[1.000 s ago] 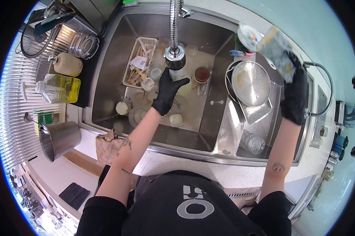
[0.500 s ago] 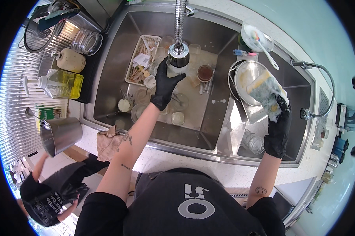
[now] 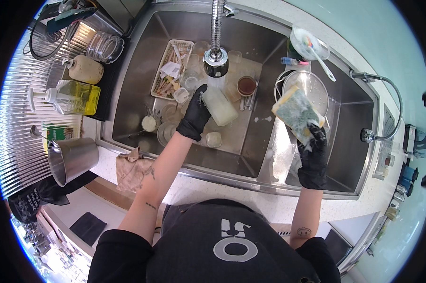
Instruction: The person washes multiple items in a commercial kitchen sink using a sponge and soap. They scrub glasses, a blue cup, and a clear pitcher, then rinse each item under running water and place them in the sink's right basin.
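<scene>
My left hand (image 3: 193, 117), in a black glove, is closed on a cloudy translucent container (image 3: 221, 107), which is tilted just below the tap head (image 3: 216, 62) over the large sink. In my right hand (image 3: 314, 162), gloved too, is a foamy yellow and green sponge (image 3: 297, 111). The sponge is above the sink divider, in front of a round metal pan (image 3: 315, 87). Under my left hand lie cups and small dishes in cloudy water, among them a small square container (image 3: 213, 139). A cup of brown liquid (image 3: 246, 86) stands right of the tap.
A white basket (image 3: 162, 89) of scraps sits at the sink's far left. A soap pump bottle (image 3: 76, 99), a metal pitcher (image 3: 74, 160) and a brown cloth (image 3: 133, 172) are on the left. On the right are a white-handled brush (image 3: 324, 68) and a hose tap (image 3: 397, 94).
The container has come out from beneath the tap head, toward me and tilted into view. My right hand has brought the sponge left and slightly nearer. The other person has mostly left the view.
</scene>
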Motion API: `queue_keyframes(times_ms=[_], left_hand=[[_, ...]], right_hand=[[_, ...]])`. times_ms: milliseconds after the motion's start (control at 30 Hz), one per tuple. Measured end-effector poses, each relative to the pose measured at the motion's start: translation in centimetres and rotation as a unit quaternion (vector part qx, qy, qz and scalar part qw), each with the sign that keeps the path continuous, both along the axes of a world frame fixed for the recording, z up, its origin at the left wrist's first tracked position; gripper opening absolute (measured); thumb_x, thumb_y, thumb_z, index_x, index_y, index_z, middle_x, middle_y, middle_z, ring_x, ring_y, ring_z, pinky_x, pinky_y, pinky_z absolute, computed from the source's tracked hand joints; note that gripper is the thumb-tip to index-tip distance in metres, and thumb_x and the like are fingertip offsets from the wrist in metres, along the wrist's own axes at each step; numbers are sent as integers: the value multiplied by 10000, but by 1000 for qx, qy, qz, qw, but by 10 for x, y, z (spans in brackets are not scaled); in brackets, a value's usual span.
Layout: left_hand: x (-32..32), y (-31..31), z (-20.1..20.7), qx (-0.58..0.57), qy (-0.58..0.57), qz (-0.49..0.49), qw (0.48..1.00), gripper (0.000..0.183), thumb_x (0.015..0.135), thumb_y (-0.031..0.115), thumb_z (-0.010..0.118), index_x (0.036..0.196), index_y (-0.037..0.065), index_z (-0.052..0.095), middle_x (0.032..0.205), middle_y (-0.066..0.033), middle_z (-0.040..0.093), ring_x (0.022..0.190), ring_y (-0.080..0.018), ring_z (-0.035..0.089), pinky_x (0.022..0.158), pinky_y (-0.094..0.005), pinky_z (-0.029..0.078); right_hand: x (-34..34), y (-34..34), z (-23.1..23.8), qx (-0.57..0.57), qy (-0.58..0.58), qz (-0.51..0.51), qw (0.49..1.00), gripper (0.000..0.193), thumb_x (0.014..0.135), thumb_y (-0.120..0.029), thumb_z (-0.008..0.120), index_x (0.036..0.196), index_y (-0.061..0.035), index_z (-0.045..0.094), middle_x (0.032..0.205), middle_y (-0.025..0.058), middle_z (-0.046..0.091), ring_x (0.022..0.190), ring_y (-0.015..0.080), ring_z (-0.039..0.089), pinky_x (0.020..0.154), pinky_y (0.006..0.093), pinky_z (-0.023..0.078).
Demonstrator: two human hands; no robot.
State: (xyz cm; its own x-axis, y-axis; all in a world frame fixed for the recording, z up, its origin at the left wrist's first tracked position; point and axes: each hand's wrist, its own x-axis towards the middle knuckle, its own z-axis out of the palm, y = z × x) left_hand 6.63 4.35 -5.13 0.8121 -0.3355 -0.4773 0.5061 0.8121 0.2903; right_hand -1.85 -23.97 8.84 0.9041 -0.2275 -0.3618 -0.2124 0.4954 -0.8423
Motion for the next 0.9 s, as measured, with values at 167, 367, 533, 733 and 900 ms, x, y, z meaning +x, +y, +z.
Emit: queue_keyframes(times_ms=[167,367,533,733,900], left_hand=[[-15,-5,5,-44,42,-77,995,415,818,356,522,1126,87,453,1023,-113,538,979,-239,515,880,-412,409],[-46,-14,47,-92,5,-211,973,439,849,348,474,1199,87,419,1134,-118,501,1030,-248,497,900,-412,387],[-50,-5,55,186,-267,-265,908,378,845,181,475,1205,76,431,1195,-123,456,1102,-248,450,918,-361,374],[-39,-9,25,139,-368,-421,817,396,815,-43,422,1174,110,492,1306,-130,343,1187,-240,364,936,-311,346],[-27,-11,53,126,-233,-513,816,432,860,163,458,1259,29,365,1258,-94,412,1131,-156,412,944,-254,316]], right_hand=[[21,17,-33,-81,-8,24,996,317,813,-145,532,1088,2,480,1020,91,546,933,168,543,798,272,439],[47,45,-50,-168,-74,71,980,282,821,-137,546,1061,10,524,964,54,576,860,119,542,773,241,424],[46,46,-16,-338,-20,361,869,293,843,-233,529,1031,-7,539,910,68,588,837,128,518,785,257,394],[22,48,-6,-172,23,517,838,406,774,-231,639,1100,-34,501,1033,51,557,931,114,493,852,256,376],[-1,48,-13,-95,44,452,886,419,750,-195,664,1101,-27,509,1038,55,566,925,110,512,827,247,401]])
